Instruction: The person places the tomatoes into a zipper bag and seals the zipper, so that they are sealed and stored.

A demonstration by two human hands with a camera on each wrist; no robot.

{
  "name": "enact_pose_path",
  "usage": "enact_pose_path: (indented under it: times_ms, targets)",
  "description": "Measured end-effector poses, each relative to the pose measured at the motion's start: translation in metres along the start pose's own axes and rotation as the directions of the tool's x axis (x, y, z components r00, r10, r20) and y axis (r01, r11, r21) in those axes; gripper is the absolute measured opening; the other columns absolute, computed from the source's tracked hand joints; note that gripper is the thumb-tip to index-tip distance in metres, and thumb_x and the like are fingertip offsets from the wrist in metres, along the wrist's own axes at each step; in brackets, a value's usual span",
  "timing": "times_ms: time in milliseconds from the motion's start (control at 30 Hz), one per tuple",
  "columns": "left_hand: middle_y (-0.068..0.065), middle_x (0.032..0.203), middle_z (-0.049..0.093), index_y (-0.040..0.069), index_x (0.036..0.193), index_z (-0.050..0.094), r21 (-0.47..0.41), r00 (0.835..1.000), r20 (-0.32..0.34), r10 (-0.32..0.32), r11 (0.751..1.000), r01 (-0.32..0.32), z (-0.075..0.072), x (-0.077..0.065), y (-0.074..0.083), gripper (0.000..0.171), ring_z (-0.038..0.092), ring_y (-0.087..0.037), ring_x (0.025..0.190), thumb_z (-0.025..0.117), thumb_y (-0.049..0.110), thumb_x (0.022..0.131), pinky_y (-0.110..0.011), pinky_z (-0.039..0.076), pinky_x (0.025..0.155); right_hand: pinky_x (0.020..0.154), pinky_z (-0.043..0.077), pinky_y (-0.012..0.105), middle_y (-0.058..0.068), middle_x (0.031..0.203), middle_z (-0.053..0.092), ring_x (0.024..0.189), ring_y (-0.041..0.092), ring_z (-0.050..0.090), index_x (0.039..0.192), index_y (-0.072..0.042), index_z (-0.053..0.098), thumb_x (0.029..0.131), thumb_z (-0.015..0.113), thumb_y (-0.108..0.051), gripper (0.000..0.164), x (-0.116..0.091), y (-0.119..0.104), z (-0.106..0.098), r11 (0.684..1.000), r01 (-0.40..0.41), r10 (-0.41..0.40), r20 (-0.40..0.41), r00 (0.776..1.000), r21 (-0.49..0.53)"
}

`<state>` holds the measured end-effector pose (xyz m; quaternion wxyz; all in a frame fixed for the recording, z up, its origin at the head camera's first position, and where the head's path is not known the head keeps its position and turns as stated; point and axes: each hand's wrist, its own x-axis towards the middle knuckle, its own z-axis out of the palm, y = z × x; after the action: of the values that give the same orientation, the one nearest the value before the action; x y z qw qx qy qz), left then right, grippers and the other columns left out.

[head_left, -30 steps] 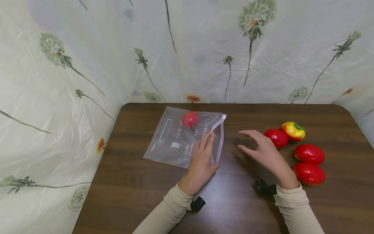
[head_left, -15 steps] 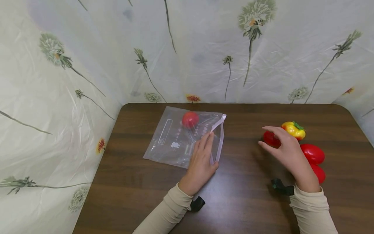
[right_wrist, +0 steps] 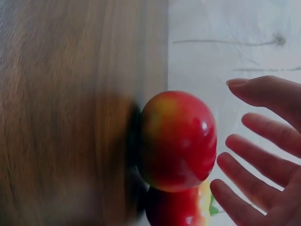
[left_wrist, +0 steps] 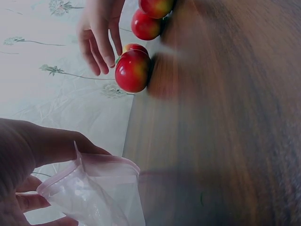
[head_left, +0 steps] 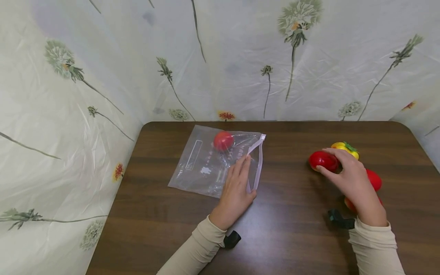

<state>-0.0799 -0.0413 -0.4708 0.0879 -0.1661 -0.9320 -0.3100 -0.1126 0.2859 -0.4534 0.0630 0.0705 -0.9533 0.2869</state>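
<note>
My left hand (head_left: 235,189) holds the mouth of a clear zip bag (head_left: 187,181) lying on the table, fingers along its upper lip and thumb at the near end of the opening. In the left wrist view the bag's pinkish zip edge (left_wrist: 136,165) stands parted. A round red fruit (head_left: 223,140) lies inside the bag. My right hand (head_left: 354,175) is at a glossy red oval fruit (head_left: 323,161), thumb and fingers spread on either side. The right wrist view shows those fingers apart and not closed round the red fruit (right_wrist: 178,141).
Beyond my right hand lies a yellow-and-red fruit (head_left: 343,147) with a green top. Two more red oval fruits, one nearer (head_left: 350,204) and one farther (head_left: 374,180), are partly hidden by that hand. A flower-patterned sheet (head_left: 240,88) rises behind the brown table (head_left: 285,236).
My right hand has moved right from near the bag to the red oval fruit, its thumb now overlapping the fruit's near side. My left hand and the bag have stayed put.
</note>
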Motion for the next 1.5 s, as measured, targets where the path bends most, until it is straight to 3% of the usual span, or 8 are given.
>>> enact_pose_path:
  times_ms: [533,733,1000,1500]
  targets:
    - [-0.009,0.161,0.041,0.004,0.160,0.035,-0.015,1.000,0.011,-0.010,1.000,0.010,0.000,0.001,0.001,0.105,0.047,-0.032,0.138,0.091,0.008,0.071,-0.043,0.046,0.113,0.086,0.046,0.077,0.034,0.137,0.049,0.122,0.056,0.043,0.138,0.000,0.056,0.088,0.080,-0.019,0.059,0.002,0.012,0.008,0.999,-0.032,0.034,0.045,0.998,-0.039]
    - [-0.009,0.161,0.041,0.005,0.160,0.035,-0.006,1.000,0.016,-0.012,1.000,0.012,0.000,0.001,0.001,0.106,0.047,-0.032,0.139,0.092,0.009,0.071,-0.043,0.046,0.114,0.087,0.046,0.076,0.034,0.139,0.049,0.121,0.055,0.045,0.139,0.001,0.055,0.090,0.078,-0.021,0.059,0.000,0.012,0.008,0.997,-0.066,0.069,0.057,0.996,-0.045]
    - [-0.009,0.163,0.038,0.006,0.161,0.032,-0.044,0.999,0.035,-0.030,0.999,0.032,-0.001,0.000,0.002,0.106,0.045,-0.034,0.140,0.091,0.007,0.073,-0.046,0.046,0.114,0.091,0.043,0.077,0.035,0.138,0.051,0.120,0.055,0.047,0.139,0.002,0.055,0.088,0.082,-0.024,0.063,0.002,0.012,0.010,0.998,-0.044,0.047,0.082,0.996,-0.047]
    - [-0.009,0.162,0.040,0.005,0.161,0.033,-0.021,1.000,0.016,-0.025,0.999,0.025,0.002,0.000,0.000,0.107,0.047,-0.033,0.139,0.092,0.008,0.071,-0.045,0.047,0.113,0.091,0.042,0.076,0.033,0.137,0.053,0.116,0.052,0.052,0.139,0.000,0.056,0.089,0.081,-0.028,0.063,0.003,0.012,0.009,0.998,-0.047,0.050,0.091,0.995,-0.035]
